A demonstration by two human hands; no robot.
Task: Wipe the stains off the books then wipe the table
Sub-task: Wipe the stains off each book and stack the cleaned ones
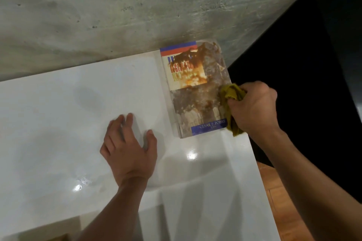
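Stained book [195, 88] lies at the desk's [58, 103] far right corner, right hand [254, 107] pinching a bunched yellow cloth [232, 100] against its right edge, left hand [129, 146] flat with fingers spread.

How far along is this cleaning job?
Early, by the look of it. Nothing looks finished: the book by the wall is covered in brown stains. In hand: the right hand grips a yellow cloth at the book's right edge, while the left hand rests flat on the table. Left: wiping the cover, then the table.
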